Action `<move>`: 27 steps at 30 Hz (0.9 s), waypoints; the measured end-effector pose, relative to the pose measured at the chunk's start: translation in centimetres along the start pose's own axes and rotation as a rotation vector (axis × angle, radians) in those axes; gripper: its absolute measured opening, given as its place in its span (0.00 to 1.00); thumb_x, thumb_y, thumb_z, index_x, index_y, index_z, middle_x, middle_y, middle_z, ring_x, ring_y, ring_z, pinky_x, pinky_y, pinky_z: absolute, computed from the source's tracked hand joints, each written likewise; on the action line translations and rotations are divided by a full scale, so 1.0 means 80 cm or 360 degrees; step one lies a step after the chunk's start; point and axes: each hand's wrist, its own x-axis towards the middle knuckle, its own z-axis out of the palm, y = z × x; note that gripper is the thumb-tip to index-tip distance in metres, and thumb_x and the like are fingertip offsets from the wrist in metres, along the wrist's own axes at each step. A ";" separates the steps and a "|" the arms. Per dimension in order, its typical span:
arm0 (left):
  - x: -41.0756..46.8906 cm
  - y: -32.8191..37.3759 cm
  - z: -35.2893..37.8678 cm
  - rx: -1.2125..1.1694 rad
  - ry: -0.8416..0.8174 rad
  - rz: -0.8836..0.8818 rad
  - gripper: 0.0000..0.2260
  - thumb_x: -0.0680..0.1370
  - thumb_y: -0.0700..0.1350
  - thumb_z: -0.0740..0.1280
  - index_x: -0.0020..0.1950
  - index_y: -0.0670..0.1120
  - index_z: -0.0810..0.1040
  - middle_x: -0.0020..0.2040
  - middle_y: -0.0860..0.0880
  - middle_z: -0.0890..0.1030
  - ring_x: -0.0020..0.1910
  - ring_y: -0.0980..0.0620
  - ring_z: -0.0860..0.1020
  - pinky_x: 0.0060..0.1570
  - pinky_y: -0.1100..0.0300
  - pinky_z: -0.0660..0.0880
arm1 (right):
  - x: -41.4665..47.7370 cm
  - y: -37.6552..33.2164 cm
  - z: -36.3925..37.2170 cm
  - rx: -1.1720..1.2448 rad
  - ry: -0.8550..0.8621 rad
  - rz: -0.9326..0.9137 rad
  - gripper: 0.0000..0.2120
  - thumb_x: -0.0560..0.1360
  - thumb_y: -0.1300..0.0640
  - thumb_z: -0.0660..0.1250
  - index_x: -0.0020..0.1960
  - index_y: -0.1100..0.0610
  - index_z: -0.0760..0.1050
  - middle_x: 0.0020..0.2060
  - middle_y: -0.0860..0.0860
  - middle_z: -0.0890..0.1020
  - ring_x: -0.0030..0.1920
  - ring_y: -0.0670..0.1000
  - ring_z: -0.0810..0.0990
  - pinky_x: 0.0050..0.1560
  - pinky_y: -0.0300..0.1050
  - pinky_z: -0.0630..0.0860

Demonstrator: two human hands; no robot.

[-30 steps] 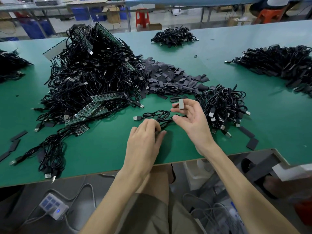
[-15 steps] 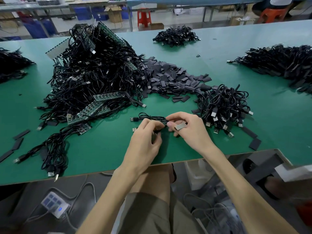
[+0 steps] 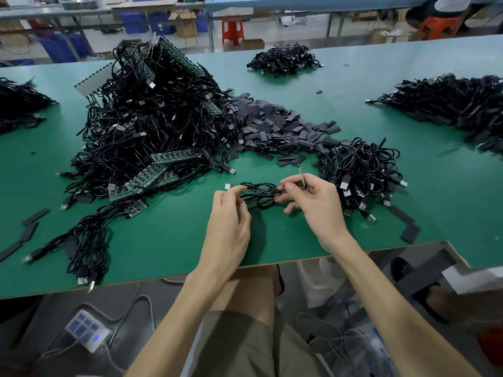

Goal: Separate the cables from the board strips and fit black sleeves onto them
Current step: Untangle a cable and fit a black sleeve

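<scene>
A coiled black cable (image 3: 257,195) hangs between my two hands just above the green table (image 3: 174,240). My left hand (image 3: 230,216) pinches the coil's left end, where a silver plug (image 3: 228,186) sticks out. My right hand (image 3: 310,198) grips the coil's right end and holds a thin flat piece (image 3: 301,175) seen edge-on, sticking up from its fingers. A big heap of cables on green board strips (image 3: 152,126) lies to the left. Loose black sleeves (image 3: 275,126) are piled behind my hands.
A smaller pile of cables (image 3: 362,170) sits right of my right hand, with two loose sleeves (image 3: 409,232) near the table edge. More cable heaps lie far right (image 3: 457,104), far back (image 3: 283,59) and far left (image 3: 16,104). A power strip (image 3: 87,333) lies on the floor.
My right hand dropped from its raised position to the coil's right end, turning the flat piece it holds upright. My left hand moved from flat over the coil to pinching its left end.
</scene>
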 end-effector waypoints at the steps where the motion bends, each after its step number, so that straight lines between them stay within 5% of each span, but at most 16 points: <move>1: 0.000 -0.001 0.000 0.0015 -0.0012 -0.0009 0.13 0.86 0.40 0.58 0.69 0.44 0.73 0.55 0.49 0.71 0.48 0.58 0.74 0.50 0.66 0.68 | 0.000 0.000 0.000 0.0010 -0.0007 -0.0002 0.05 0.82 0.66 0.66 0.51 0.62 0.81 0.43 0.54 0.86 0.44 0.55 0.88 0.35 0.43 0.80; 6: 0.000 0.001 0.001 0.0034 -0.0065 0.0086 0.13 0.85 0.37 0.57 0.69 0.44 0.73 0.54 0.49 0.70 0.48 0.56 0.74 0.51 0.65 0.69 | 0.000 0.001 -0.002 0.0162 0.0063 -0.0065 0.06 0.83 0.66 0.64 0.53 0.64 0.80 0.48 0.61 0.85 0.46 0.56 0.89 0.43 0.43 0.84; 12: 0.000 0.002 -0.003 0.0078 -0.0069 0.0123 0.13 0.84 0.38 0.61 0.68 0.44 0.76 0.50 0.51 0.70 0.47 0.62 0.73 0.48 0.73 0.67 | 0.001 0.005 -0.005 0.0016 0.0038 -0.0057 0.06 0.81 0.65 0.67 0.53 0.56 0.81 0.44 0.52 0.86 0.43 0.49 0.86 0.36 0.40 0.78; 18: 0.003 0.004 0.002 0.0399 -0.0110 0.0123 0.16 0.81 0.49 0.69 0.69 0.48 0.78 0.41 0.55 0.68 0.44 0.48 0.72 0.48 0.51 0.72 | 0.000 0.004 0.000 -0.0442 -0.0252 -0.0034 0.07 0.79 0.59 0.72 0.57 0.52 0.83 0.41 0.47 0.84 0.38 0.46 0.84 0.38 0.36 0.75; 23: 0.005 0.001 -0.001 0.0254 -0.0070 0.0075 0.11 0.78 0.47 0.74 0.58 0.47 0.81 0.40 0.55 0.70 0.40 0.50 0.72 0.45 0.52 0.71 | -0.001 -0.001 0.006 -0.0794 -0.0238 -0.0094 0.06 0.80 0.50 0.71 0.54 0.47 0.85 0.43 0.48 0.77 0.39 0.40 0.75 0.45 0.31 0.68; 27: 0.004 0.001 -0.005 0.0163 -0.0198 0.0087 0.12 0.74 0.41 0.76 0.56 0.47 0.80 0.41 0.54 0.70 0.44 0.49 0.71 0.51 0.46 0.72 | -0.003 -0.005 0.009 -0.0873 -0.0223 -0.0113 0.02 0.78 0.53 0.74 0.51 0.48 0.84 0.41 0.50 0.75 0.37 0.42 0.72 0.43 0.32 0.67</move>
